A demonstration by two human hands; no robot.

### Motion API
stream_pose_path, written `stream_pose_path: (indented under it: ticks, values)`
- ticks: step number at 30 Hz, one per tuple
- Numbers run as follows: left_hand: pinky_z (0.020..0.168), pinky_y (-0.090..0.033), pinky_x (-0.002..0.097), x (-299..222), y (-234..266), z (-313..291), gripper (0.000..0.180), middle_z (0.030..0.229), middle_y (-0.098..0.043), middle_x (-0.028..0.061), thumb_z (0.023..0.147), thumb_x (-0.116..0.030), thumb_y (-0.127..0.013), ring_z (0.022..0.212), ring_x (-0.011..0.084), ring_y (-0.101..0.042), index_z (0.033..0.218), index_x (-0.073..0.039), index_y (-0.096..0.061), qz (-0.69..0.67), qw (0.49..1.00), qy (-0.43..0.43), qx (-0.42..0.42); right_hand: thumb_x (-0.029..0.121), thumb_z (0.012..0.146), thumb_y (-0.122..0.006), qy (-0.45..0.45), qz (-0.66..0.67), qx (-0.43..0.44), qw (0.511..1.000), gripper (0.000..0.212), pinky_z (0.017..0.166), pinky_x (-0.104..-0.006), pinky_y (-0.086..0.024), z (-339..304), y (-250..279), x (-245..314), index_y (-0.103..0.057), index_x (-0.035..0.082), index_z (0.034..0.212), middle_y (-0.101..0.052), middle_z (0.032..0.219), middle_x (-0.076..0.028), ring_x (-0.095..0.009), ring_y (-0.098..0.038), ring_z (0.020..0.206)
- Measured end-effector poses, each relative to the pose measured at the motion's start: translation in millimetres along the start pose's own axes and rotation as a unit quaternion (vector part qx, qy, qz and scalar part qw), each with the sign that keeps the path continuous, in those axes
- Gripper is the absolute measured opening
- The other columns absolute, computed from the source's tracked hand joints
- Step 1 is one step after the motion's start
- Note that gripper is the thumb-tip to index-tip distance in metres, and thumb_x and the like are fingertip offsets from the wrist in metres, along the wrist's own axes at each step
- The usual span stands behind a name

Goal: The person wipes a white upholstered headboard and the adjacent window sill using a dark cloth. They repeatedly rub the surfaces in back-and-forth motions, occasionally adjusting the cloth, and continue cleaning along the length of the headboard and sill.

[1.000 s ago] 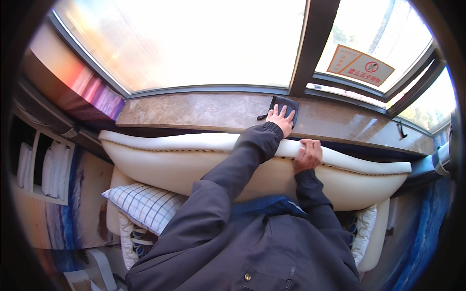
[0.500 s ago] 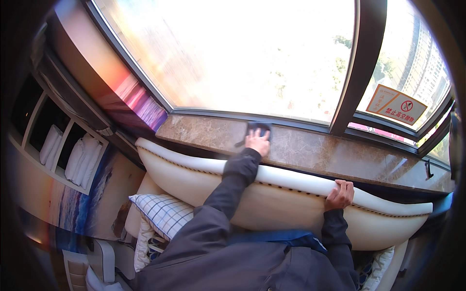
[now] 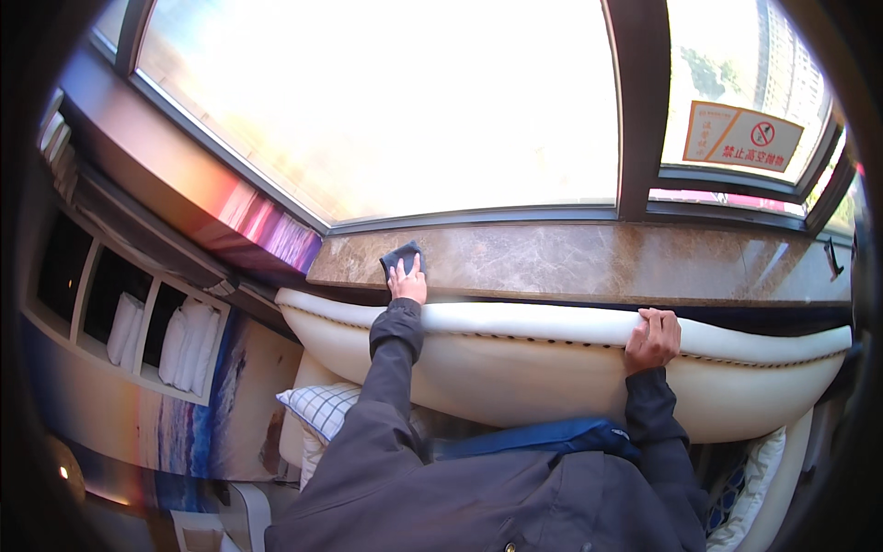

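My left hand [image 3: 407, 281] presses a dark folded cloth [image 3: 402, 258] flat on the brown marble windowsill [image 3: 533, 262], toward its left end. The fingers lie over the cloth, a little spread. Further right, my right hand [image 3: 654, 340] grips the padded top edge of a cream sofa back [image 3: 515, 361], fingers curled over the rim. That sofa back, trimmed with a row of dark studs, stands between me and the sill. My left forearm reaches across it.
A large bright window [image 3: 386, 110] rises behind the sill, with a sign [image 3: 743, 136] on the right pane. A small black window handle [image 3: 832, 260] stands near the sill's right end. Checked cushion [image 3: 322, 408] and shelves with rolled white towels [image 3: 189, 345] are at left.
My left hand has slid the cloth leftward along the sill. My right hand stays on the sofa's top edge. The whole view has shifted slightly.
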State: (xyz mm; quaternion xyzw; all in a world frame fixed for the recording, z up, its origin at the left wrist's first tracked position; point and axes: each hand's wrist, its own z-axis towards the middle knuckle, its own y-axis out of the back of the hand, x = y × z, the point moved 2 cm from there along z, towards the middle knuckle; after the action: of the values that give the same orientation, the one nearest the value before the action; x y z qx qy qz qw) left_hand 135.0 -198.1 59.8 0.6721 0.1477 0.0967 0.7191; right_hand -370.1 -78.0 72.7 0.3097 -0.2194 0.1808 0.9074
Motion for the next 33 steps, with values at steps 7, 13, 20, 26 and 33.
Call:
stream_pose_path:
  ticks: [7, 13, 20, 26, 33]
  values:
    - [0.121, -0.028, 0.0545, -234.5, -26.8, -37.5, 0.056, 0.16, -0.035, 0.0273, 0.097, -0.025, -0.051, 0.145, 0.0559, -0.03, 0.153, -0.03, -0.048, -0.114, 0.912, -0.384, 0.085, 0.014, 0.079, -0.058, 0.012, 0.02, -0.018, 1.0, 0.012, 0.078, -0.0441, -0.051, 5.9, 5.6, 3.2, -0.067, 0.008, 0.085, -0.059, 0.084, -0.012, -0.034, -0.062, 0.083]
    - [0.12, -0.033, 0.0479, -259.0, -18.5, -41.4, 0.056, 0.158, -0.039, 0.0254, 0.096, -0.026, -0.056, 0.148, 0.047, -0.032, 0.152, -0.027, -0.05, -0.169, 0.895, -0.398, 0.105, 0.015, 0.078, -0.062, 0.004, 0.045, -0.03, 0.999, 0.011, 0.077, -0.0432, -0.052, 3.6, 7.3, -1.1, -0.067, 0.007, 0.084, -0.059, 0.084, -0.011, -0.031, -0.062, 0.08]
    - [0.109, -0.042, 0.0601, -185.0, -5.0, -4.4, 0.054, 0.151, -0.046, 0.0303, 0.098, -0.023, -0.051, 0.127, 0.0586, -0.048, 0.152, -0.021, -0.048, 0.035, 0.975, -0.221, -0.018, 0.016, 0.077, -0.062, 0.021, 0.047, -0.058, 0.997, 0.016, 0.082, -0.0416, -0.055, 1.2, 4.0, -7.0, -0.069, 0.005, 0.087, -0.065, 0.086, -0.011, -0.03, -0.066, 0.082]
    - [0.116, -0.035, 0.0522, -346.6, -23.8, -101.4, 0.052, 0.155, -0.043, 0.0234, 0.099, -0.029, -0.053, 0.141, 0.0512, -0.038, 0.15, -0.022, -0.051, -0.145, 0.853, -0.502, 0.019, 0.017, 0.077, -0.06, 0.015, 0.046, -0.022, 0.999, 0.017, 0.08, -0.0422, -0.054, 0.5, 3.3, -7.7, -0.069, 0.006, 0.086, -0.064, 0.086, -0.012, -0.031, -0.066, 0.082]
    - [0.119, -0.032, 0.0521, -235.1, -12.4, -51.5, 0.052, 0.159, -0.039, 0.0231, 0.098, -0.033, -0.054, 0.145, 0.0497, -0.032, 0.151, -0.031, -0.052, -0.153, 0.905, -0.392, 0.068, 0.015, 0.077, -0.06, 0.024, 0.041, -0.032, 0.998, 0.016, 0.08, -0.0431, -0.053, 4.5, 3.4, -5.5, -0.07, 0.007, 0.086, -0.062, 0.086, -0.01, -0.032, -0.064, 0.082]
